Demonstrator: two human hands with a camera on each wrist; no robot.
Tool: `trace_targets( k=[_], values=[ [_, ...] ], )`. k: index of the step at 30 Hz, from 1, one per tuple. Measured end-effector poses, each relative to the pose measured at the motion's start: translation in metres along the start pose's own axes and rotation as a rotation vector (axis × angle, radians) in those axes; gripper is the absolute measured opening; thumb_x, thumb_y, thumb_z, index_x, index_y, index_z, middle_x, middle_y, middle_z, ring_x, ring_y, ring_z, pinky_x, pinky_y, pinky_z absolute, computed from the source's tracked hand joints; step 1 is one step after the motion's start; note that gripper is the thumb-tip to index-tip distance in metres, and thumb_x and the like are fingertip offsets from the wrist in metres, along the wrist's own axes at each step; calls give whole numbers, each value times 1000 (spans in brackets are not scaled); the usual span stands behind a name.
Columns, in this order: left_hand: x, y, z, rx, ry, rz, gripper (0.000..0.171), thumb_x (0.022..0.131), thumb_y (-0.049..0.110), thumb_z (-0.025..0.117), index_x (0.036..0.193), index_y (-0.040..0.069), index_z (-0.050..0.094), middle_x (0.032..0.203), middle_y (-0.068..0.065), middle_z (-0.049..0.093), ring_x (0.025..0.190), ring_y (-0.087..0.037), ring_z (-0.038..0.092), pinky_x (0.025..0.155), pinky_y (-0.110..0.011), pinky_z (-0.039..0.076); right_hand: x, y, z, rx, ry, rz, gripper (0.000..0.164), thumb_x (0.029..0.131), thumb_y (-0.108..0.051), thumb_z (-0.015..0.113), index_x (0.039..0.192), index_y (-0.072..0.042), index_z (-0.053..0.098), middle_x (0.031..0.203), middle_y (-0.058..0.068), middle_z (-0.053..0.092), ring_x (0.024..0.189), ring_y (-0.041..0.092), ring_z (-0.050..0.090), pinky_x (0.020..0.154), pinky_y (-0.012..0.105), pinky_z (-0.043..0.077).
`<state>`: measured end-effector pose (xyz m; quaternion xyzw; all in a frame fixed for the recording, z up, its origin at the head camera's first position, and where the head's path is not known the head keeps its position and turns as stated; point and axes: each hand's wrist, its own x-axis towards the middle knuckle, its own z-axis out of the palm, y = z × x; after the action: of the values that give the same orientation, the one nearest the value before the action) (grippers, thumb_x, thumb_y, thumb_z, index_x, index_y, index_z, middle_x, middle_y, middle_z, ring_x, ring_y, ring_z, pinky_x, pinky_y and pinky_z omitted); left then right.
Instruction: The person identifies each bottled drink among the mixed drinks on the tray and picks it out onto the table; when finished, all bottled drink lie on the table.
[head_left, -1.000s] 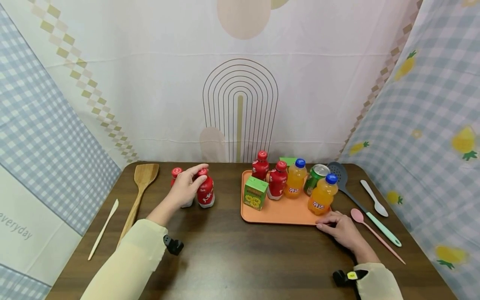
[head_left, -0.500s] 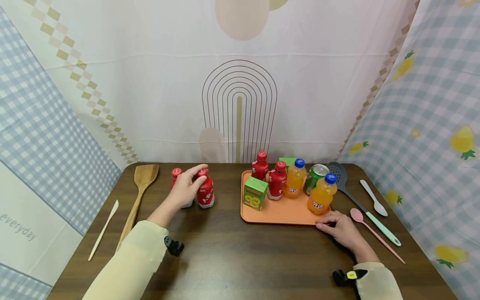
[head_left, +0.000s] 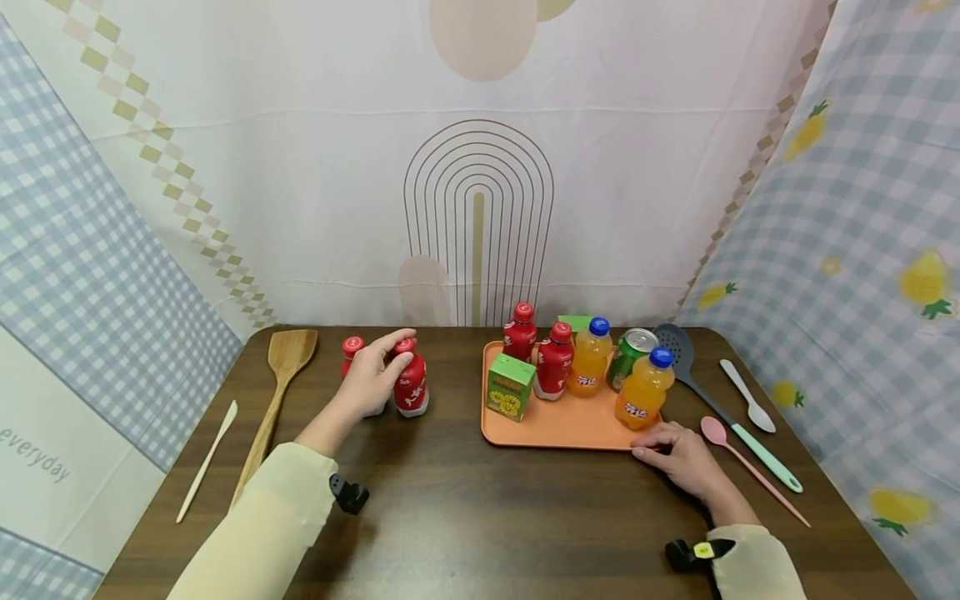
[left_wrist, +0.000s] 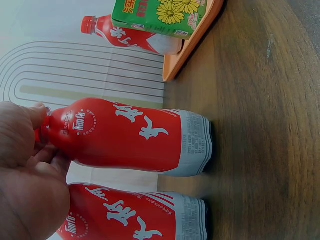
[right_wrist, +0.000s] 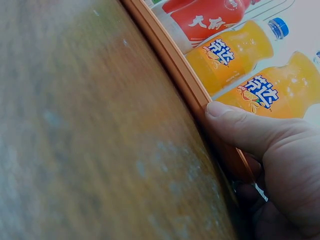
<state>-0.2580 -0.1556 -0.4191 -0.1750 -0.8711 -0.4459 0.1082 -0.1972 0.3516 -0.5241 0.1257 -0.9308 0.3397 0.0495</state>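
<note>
My left hand (head_left: 372,377) pinches a red soda bottle (left_wrist: 135,135) by its cap and neck, and the bottle stands upright on the table. A second red bottle (left_wrist: 125,215) stands beside it, partly behind the hand in the head view. My right hand (head_left: 681,457) grips the front right corner of an orange tray (head_left: 558,429), thumb on the rim, with its other fingers mostly hidden. On the tray are two red bottles (head_left: 555,362), two orange soda bottles (head_left: 645,392) with blue caps, a green can (head_left: 633,354) and a green drink carton (head_left: 511,387). Another green carton (head_left: 576,322) shows behind.
A wooden spatula (head_left: 288,358) and a cream-coloured knife (head_left: 207,461) lie on the left. To the tray's right lie a slotted turner (head_left: 705,392), a pink spoon (head_left: 753,471) and a white spoon (head_left: 748,396). A patterned curtain (head_left: 330,208) hangs behind the table.
</note>
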Motion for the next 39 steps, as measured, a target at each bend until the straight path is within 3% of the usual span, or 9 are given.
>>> trace_targets(
  k=[11,14,16,19,23,25,29,32,39],
  values=[
    [2,3,1,15,-7,-12,38,96,15,60,134,14,56,119,-10,62,54,-17,38,60,-33,43,-2,1,1,10,12,-7,4,82,-27,77,86,-26,76,87,-13,66,88,8,55,79,23,45],
    [0,4,1,27,2,12,40,95,13,61,135,12,55,125,-11,60,77,-20,59,78,-34,52,-2,2,1,15,12,-12,4,82,-27,77,86,-26,77,87,-13,66,88,9,55,79,23,45],
    [-1,5,2,32,13,55,42,95,10,60,137,10,53,133,-11,55,107,-22,59,89,-38,50,-3,2,2,19,8,-13,4,82,-27,77,86,-26,77,86,-14,67,88,9,55,79,23,44],
    [-4,13,5,28,63,144,43,94,7,60,137,8,53,143,-7,46,117,-19,54,82,-31,52,-3,2,2,20,2,-14,4,82,-27,77,86,-26,77,87,-14,67,88,9,55,79,23,44],
    [-4,38,13,17,157,279,43,91,6,63,133,7,56,143,-4,47,83,-13,60,56,-24,45,-2,1,1,18,0,-13,3,83,-27,77,86,-26,77,87,-14,67,88,8,55,79,24,45],
    [-3,54,19,3,174,338,42,90,6,64,131,6,58,141,-4,50,80,-14,58,58,-24,46,-1,1,0,14,2,-16,4,83,-28,77,86,-26,77,88,-13,67,89,8,55,79,24,45],
    [0,80,38,-26,112,423,41,91,8,63,131,6,58,137,-4,53,97,-16,61,79,-27,52,0,1,0,12,6,-16,5,83,-29,77,86,-25,77,88,-13,66,89,8,55,79,24,45],
    [5,91,55,-53,42,470,41,92,9,62,132,5,56,135,-8,55,125,-18,50,103,-35,41,0,1,1,19,3,-13,4,83,-27,77,86,-25,77,88,-14,66,90,8,55,80,25,45],
    [17,112,93,-79,-73,496,39,93,13,62,131,6,57,132,-7,57,125,-13,49,104,-33,40,-1,0,-1,35,1,-15,4,83,-26,76,87,-25,77,88,-14,66,90,9,55,81,26,45]
  ],
)
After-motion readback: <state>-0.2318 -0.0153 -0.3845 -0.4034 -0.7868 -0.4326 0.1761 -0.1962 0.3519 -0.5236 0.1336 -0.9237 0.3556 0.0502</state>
